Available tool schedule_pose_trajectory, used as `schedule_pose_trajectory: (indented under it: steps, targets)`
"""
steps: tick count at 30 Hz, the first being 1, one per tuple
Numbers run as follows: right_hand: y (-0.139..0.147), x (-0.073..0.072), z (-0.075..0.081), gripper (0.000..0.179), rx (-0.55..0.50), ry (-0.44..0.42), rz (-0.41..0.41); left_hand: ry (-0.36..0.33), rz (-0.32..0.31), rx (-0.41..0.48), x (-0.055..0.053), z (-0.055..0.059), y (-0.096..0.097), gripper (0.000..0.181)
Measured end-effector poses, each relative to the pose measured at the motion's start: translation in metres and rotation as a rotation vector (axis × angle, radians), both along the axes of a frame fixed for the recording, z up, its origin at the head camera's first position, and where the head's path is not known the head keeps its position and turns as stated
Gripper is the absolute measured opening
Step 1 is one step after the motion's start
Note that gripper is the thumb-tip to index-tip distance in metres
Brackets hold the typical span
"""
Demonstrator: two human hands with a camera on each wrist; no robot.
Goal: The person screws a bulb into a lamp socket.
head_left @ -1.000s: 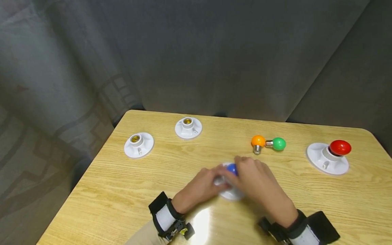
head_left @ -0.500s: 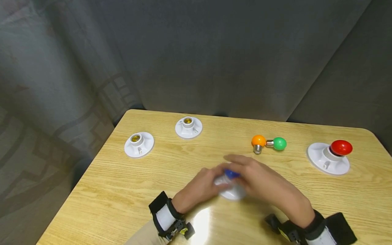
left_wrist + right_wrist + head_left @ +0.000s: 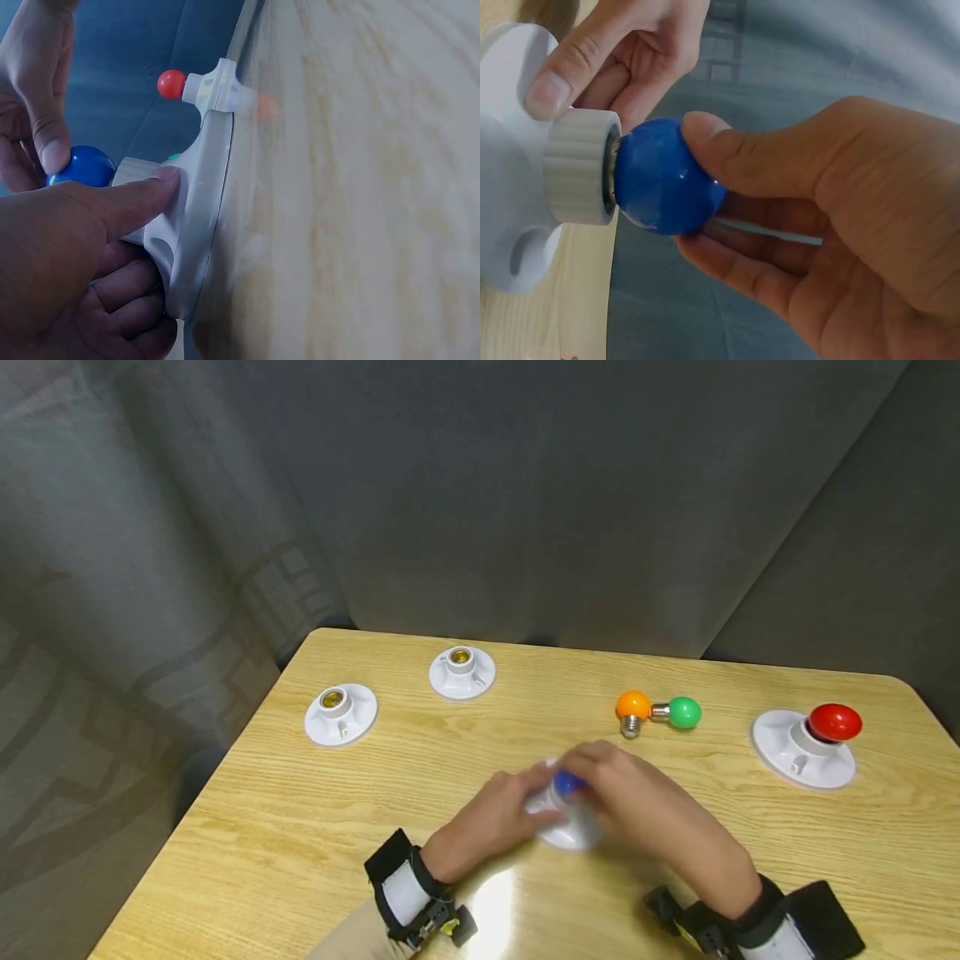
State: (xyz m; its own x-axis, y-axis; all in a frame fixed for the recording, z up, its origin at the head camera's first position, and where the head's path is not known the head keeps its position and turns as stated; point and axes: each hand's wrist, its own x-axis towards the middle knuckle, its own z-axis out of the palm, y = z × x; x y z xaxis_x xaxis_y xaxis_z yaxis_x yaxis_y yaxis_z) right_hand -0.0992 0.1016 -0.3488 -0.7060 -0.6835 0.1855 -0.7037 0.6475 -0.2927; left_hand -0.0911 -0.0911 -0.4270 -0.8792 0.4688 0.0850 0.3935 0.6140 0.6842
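A blue light bulb [image 3: 664,180] sits in the collar of a white lamp holder [image 3: 581,169], a thin strip of its metal base showing at the rim. My right hand [image 3: 633,789] pinches the bulb between thumb and fingers. With its thumb on the sloping base and its fingers curled at the far side, my left hand [image 3: 487,822] grips the lamp holder. The holder stands on the wooden table [image 3: 315,860]. In the left wrist view the blue bulb [image 3: 88,166] is partly covered by both hands.
An orange bulb [image 3: 633,706] and a green bulb [image 3: 683,712] lie behind my right hand. At the right, a red bulb [image 3: 835,722] sits in another holder [image 3: 802,768]. Two bulbless holders, one left [image 3: 341,717] and one farther back [image 3: 462,674], stand across the table.
My right hand has shifted and turned about the blue bulb, its fingers lifting outward half a second ago and now closing round it again. The left hand keeps its place on the lamp holder.
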Motion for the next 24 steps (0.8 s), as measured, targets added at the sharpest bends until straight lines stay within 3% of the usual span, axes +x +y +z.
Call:
schedule_pose_trajectory:
  steps: [12,24]
  targets:
    - [-0.006,-0.003,-0.01,0.022,-0.004,0.084,-0.102,-0.018,-0.014,0.016,-0.001,-0.001,0.0,0.05]
    - [-0.012,-0.005,-0.016,0.031,-0.031,0.042,-0.231,-0.026,-0.014,-0.015,0.0,0.0,0.002,0.049]
